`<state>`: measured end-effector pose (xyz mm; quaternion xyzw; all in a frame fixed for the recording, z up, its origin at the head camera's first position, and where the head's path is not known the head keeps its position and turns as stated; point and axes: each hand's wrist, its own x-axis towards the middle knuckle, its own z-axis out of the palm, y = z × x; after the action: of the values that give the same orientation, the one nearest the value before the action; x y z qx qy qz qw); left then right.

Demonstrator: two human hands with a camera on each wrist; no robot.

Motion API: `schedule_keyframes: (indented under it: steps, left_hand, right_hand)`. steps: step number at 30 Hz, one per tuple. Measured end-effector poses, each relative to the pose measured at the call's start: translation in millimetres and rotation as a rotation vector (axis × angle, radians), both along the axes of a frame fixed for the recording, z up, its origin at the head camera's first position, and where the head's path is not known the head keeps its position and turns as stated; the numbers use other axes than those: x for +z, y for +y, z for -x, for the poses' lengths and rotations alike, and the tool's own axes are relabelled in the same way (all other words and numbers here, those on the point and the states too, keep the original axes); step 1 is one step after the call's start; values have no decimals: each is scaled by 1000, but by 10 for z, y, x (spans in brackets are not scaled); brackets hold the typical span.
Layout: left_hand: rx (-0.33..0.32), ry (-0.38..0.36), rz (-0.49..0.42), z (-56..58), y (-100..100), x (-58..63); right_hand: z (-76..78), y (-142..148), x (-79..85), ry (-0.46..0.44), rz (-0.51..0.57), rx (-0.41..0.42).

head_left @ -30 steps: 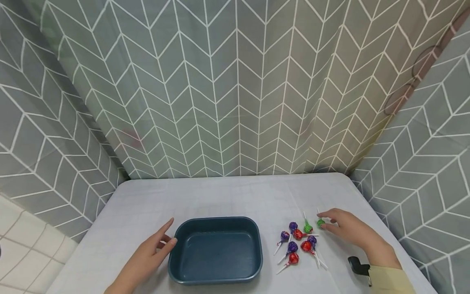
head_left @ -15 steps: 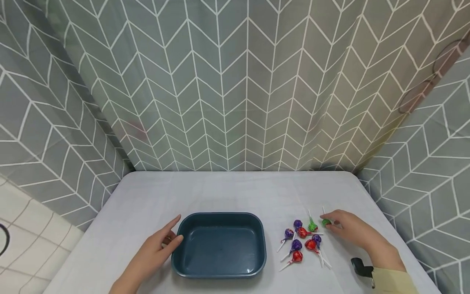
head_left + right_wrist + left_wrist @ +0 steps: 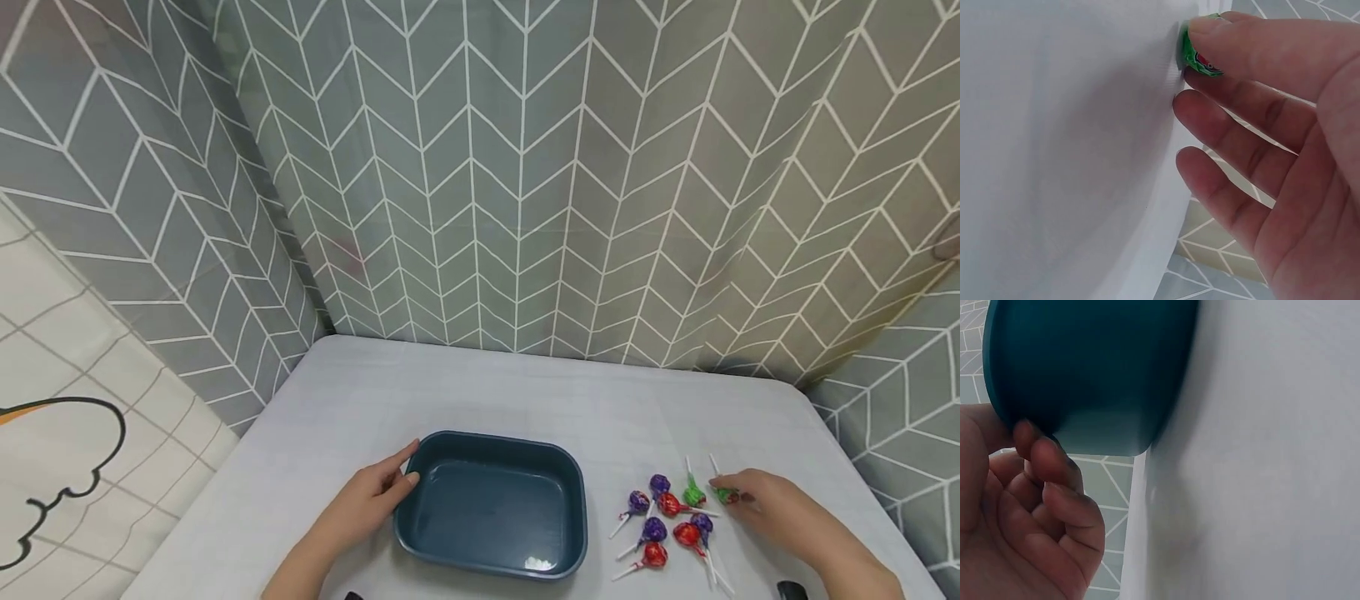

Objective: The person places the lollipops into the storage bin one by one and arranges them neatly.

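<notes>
A dark blue rectangular tray [image 3: 491, 512] stands on the white table. My left hand [image 3: 367, 504] grips its left rim, thumb at the edge and other fingers curled against the outer wall, as the left wrist view shows. To the right of the tray lies a loose group of lollipops in purple, red and green wrappers, among them a red one [image 3: 655, 555] and a purple one [image 3: 654, 529]. At the group's right side my right hand [image 3: 772, 504] pinches a green-wrapped lollipop [image 3: 1194, 53] between thumb and index finger; the other fingers are spread. Its white stick points up and away.
Another green lollipop [image 3: 694, 493] lies just left of the held one. The white table [image 3: 480, 383] is enclosed by grey patterned curtains [image 3: 495, 183] at the back and sides. Pale tiled flooring [image 3: 75, 400] shows at the left.
The head view has turned, so everything sits further right in it. My left thumb and fingers have closed on the tray's rim. My right hand stays at the green lollipop.
</notes>
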<state>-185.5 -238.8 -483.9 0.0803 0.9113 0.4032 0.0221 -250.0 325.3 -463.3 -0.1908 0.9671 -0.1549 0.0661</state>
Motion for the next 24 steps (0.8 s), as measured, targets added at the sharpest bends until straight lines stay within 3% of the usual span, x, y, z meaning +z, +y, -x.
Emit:
schedule_keyframes:
  steps: [8,15,24]
  left_hand:
    - [25,-14,-5,-35,-69,28]
    - [-19,-38,-70,-22,-38,-23]
    - [-11,-83,-100,40,29,-44]
  right_hand:
    - [3,-115,-41,35,20,5]
    - [-23,-74,-33,56,-7,-29]
    - [-123,-30,111,247,60,-41]
